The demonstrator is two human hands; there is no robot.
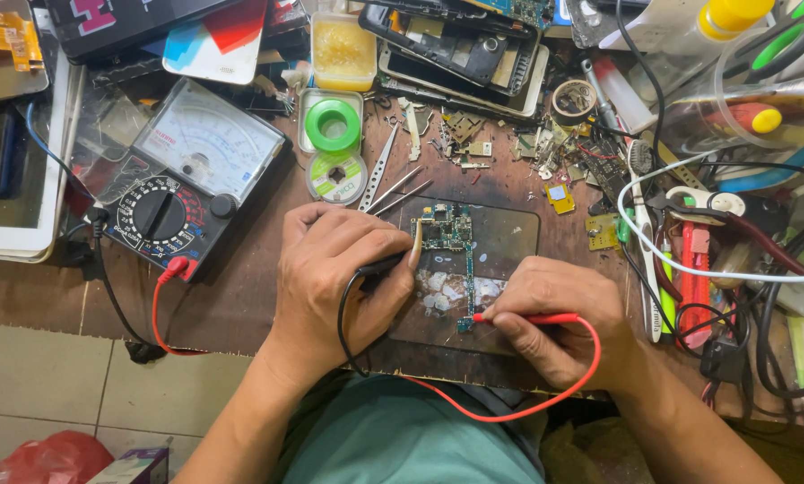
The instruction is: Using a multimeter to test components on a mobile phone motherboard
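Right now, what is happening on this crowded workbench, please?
A person is probing a small green circuit board that lies on a dark rectangular mat. The left hand holds a black test probe against the board's upper edge, and the right hand holds a red test probe with its tip at the board's lower end. Both leads run to an analogue multimeter with a white dial on the left. Metal tweezers and a green solder wire spool lie behind the mat.

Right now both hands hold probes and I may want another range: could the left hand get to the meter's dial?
Probably yes: the left hand lies beside the multimeter, with bare bench between; it must drop the black probe first.
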